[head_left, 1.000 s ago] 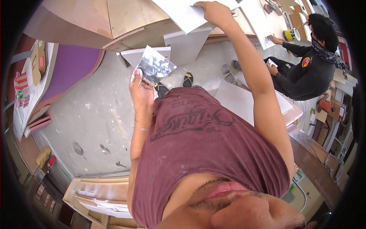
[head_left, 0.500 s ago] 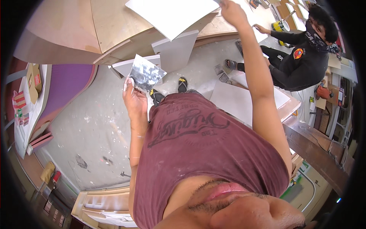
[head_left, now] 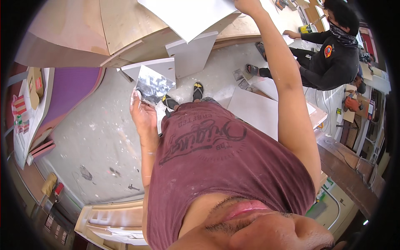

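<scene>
Left hand (head_left: 144,118): sat lower and farther left in view than a second earlier; thumb and fingers pinched a metal plate (head_left: 156,83) by its near corner, and white smears coated the fingertips.
Metal plate: had shifted down and left along with the hand; it stood out beyond the fingertips, tilted, in front of a leaning white panel (head_left: 166,66) in view; thin, flat and four-sided, silvery, mottled with grey and whitish patches.
White board (head_left: 187,18): showed farther left than a second earlier; it lay on the wooden bench (head_left: 133,16), well apart from the left hand and just left of the right hand (head_left: 249,6), with one corner jutting past the bench's front edge above a leaning grey panel (head_left: 193,54); smooth, flat and plain white.
Right hand: had fingers in sight over the board a second earlier, but was now cut by the upper rim at the board's right side; whether it gripped or merely touched could not be told.
Co-worker (head_left: 333,62): had the head toward the camera half a second earlier, and now angled it toward the bench, one hand (head_left: 291,34) at a pale panel near the bench edge.
</scene>
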`<action>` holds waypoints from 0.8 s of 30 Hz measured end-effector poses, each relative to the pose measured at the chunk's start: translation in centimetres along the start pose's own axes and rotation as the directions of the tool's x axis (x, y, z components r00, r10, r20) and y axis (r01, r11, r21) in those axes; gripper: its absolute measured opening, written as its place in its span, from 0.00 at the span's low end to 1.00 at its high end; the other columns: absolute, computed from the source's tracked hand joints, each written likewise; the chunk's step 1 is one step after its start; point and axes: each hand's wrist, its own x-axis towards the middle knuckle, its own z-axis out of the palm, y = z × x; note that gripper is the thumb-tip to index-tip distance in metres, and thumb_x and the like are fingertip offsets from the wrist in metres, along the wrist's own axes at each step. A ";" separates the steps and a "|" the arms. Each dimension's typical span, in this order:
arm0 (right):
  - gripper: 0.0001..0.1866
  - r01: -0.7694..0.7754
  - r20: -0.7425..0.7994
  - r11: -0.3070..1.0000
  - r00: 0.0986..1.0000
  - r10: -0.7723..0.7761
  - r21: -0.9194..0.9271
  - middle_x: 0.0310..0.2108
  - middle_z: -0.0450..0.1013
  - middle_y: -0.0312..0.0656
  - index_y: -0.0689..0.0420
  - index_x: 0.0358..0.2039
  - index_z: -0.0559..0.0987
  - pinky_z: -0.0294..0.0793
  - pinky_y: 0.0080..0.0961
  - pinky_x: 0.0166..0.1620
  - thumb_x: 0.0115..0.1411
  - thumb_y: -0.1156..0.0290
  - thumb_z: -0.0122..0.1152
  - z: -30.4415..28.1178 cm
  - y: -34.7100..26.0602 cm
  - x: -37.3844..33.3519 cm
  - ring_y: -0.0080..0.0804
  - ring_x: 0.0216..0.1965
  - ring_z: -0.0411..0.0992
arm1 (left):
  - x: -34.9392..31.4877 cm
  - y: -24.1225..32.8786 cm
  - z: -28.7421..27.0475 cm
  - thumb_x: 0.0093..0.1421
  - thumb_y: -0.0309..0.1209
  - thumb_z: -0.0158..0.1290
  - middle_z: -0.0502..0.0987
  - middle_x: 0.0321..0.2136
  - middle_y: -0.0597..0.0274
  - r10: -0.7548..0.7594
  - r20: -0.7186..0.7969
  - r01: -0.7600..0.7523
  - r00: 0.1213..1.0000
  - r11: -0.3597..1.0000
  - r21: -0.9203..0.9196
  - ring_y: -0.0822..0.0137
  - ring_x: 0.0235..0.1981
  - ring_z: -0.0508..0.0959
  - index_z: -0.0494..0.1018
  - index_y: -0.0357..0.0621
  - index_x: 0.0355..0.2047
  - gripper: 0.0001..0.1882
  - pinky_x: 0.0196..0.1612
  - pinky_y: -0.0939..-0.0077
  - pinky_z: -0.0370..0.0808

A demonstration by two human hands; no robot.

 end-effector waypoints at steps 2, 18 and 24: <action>0.18 0.006 0.025 1.000 1.000 -0.006 -0.012 0.37 0.78 0.48 0.41 0.46 0.81 0.75 0.43 0.43 0.57 0.68 0.49 0.3 -0.1 -0.9 0.49 0.38 0.76 | 0.1 -0.1 0.0 0.68 0.32 0.45 0.76 0.44 0.58 -0.002 0.013 0.003 1.000 1.000 -0.015 0.66 0.46 0.77 0.69 0.39 0.47 0.11 0.50 0.70 0.76; 0.19 -0.135 0.050 0.682 0.988 0.143 0.718 0.45 0.78 0.47 0.55 0.56 0.73 0.71 0.28 0.50 0.64 0.72 0.50 -3.1 -14.5 -16.6 0.32 0.46 0.76 | 1.6 -1.0 3.5 0.67 0.30 0.46 0.76 0.44 0.56 -0.025 0.049 0.024 0.998 0.999 0.021 0.66 0.44 0.78 0.67 0.35 0.51 0.15 0.47 0.72 0.77; 0.19 -0.270 0.259 0.186 0.962 0.080 0.945 0.30 0.75 0.40 0.62 0.56 0.72 0.70 0.25 0.33 0.66 0.69 0.52 -4.3 -21.8 -20.3 0.20 0.27 0.64 | 1.7 -2.2 6.0 0.67 0.29 0.47 0.77 0.43 0.58 -0.021 0.153 0.012 0.988 0.998 0.059 0.68 0.41 0.79 0.68 0.36 0.48 0.13 0.43 0.75 0.77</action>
